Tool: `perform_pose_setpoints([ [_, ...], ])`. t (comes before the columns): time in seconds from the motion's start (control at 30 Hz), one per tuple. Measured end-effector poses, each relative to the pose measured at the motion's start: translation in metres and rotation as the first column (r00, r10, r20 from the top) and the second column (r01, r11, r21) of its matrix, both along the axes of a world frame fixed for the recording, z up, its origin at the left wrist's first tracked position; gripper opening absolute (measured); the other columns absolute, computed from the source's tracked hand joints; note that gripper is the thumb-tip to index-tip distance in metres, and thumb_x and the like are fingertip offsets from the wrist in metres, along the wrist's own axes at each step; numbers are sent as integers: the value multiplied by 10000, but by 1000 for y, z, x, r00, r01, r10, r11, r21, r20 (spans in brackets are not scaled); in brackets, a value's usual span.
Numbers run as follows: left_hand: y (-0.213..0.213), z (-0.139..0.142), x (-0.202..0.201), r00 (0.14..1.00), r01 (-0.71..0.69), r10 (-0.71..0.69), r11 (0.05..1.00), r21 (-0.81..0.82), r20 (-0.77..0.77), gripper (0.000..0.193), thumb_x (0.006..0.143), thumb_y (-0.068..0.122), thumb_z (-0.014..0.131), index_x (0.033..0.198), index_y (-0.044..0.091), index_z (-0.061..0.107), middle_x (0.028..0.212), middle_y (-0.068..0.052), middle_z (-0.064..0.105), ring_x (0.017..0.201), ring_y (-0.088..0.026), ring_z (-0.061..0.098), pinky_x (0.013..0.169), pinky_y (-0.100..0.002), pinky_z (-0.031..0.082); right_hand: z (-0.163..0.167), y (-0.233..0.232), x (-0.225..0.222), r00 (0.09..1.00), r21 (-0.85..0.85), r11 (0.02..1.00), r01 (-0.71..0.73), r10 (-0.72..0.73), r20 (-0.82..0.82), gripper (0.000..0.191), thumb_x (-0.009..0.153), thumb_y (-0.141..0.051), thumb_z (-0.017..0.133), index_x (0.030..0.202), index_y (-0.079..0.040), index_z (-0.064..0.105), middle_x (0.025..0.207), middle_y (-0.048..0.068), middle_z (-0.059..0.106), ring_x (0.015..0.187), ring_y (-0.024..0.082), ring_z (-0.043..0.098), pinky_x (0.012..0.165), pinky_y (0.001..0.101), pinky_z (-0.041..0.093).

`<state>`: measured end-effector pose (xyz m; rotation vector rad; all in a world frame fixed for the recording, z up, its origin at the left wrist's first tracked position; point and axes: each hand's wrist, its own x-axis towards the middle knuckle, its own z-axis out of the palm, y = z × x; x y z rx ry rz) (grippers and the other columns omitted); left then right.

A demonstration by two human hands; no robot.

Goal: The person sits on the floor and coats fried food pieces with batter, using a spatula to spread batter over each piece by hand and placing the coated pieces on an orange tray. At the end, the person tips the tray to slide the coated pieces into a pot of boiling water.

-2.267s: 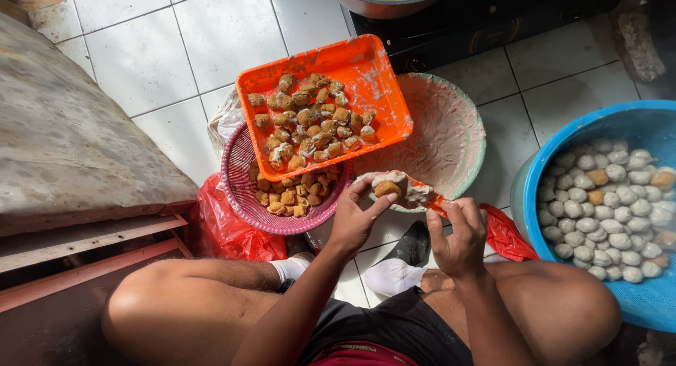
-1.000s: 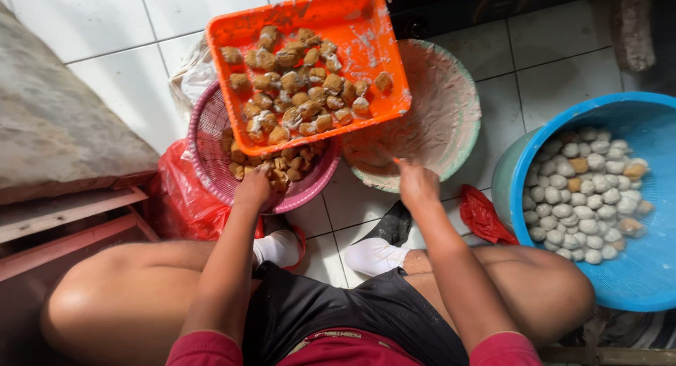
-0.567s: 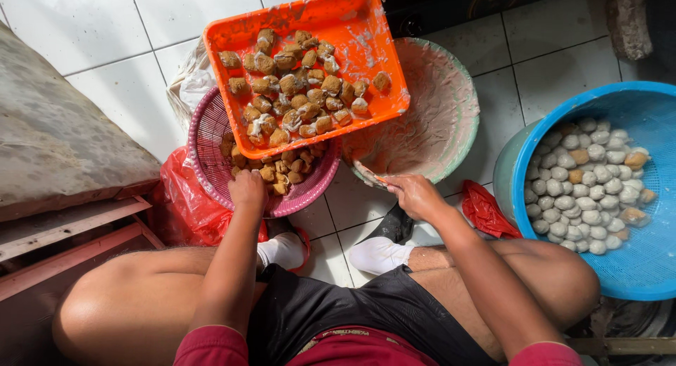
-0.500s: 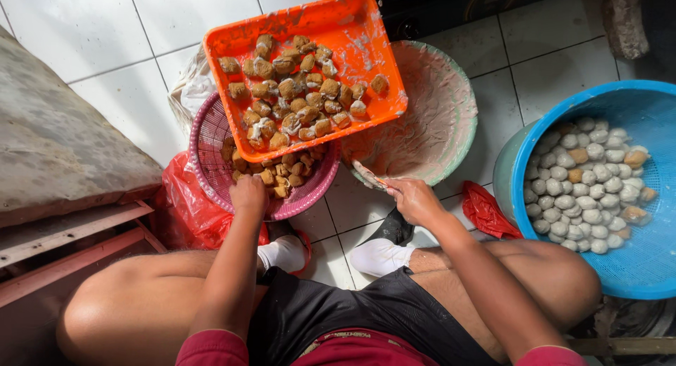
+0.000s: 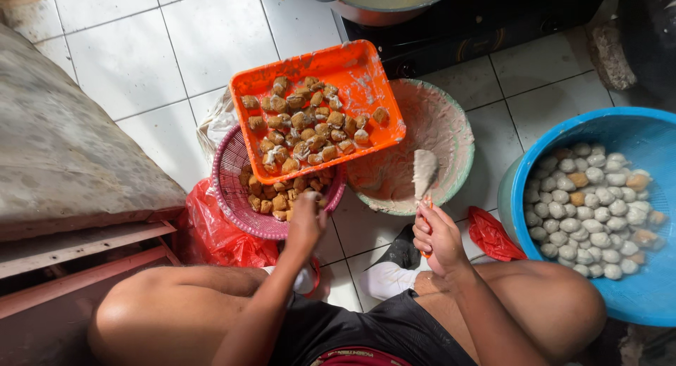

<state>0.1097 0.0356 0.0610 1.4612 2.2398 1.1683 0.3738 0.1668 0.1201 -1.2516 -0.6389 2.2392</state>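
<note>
at frame centre, left hand (image 5: 304,222) reaches into pink basket (image 5: 232,197), grip hidden; right hand (image 5: 438,234) clutches paste-coated spatula (image 5: 424,176) over bowl (image 5: 458,137), orange tray (image 5: 359,70) overlapping both.

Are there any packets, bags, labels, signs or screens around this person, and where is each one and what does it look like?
No signs or screens show.
Red plastic bag: crumpled on the floor under the pink basket, beside the left knee.
Small red bag: crumpled on the tiles between the pale bowl and the blue tub.
Clear plastic bag: bunched behind the pink basket, left of the orange tray.
Printed waistband: red strip on the dark shorts, bottom edge.
</note>
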Motion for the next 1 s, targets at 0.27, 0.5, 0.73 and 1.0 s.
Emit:
perform_pose_setpoints([
  [0.27, 41, 79, 91, 858, 436, -472, 878, 198, 203, 206, 895, -21, 648, 1089, 46, 635, 1047, -147, 634, 1009, -356, 619, 866, -424, 526, 9, -7, -13, 997, 171, 984, -57, 48, 55, 221, 979, -221, 685, 968, -110, 495, 692, -71, 415, 498, 20, 293, 428, 214, 246],
  [0.5, 48, 91, 85, 823, 560, -567, 797, 229, -40, 307, 825, 12, 700, 1127, 34, 648, 1094, -119, 640, 1065, -335, 615, 900, -428, 536, 22, 0, -2, 995, 162, 984, -69, 80, -61, 130, 960, -88, 650, 1021, -80, 536, 783, -38, 505, 541, 6, 348, 437, 194, 263],
  [0.73, 42, 98, 86, 847, 518, -531, 837, 176, 33, 325, 824, 233, 826, 1040, 67, 648, 1025, -95, 645, 1046, -305, 627, 952, -432, 512, 22, 1, 2, 994, 202, 979, -9, 32, -108, 200, 915, -70, 670, 1046, -97, 521, 863, -17, 549, 536, 8, 356, 433, 180, 282],
  [1.0, 56, 91, 114, 82, 165, -110, 982, 95, 991, 338, 876, 195, 701, 1195, 215, 593, 1052, 32, 690, 1005, -72, 637, 872, -261, 518, 24, 2, 7, 970, 235, 972, -2, 59, -236, 219, 948, -104, 692, 1081, -87, 518, 925, 10, 566, 603, 6, 399, 469, 163, 314],
])
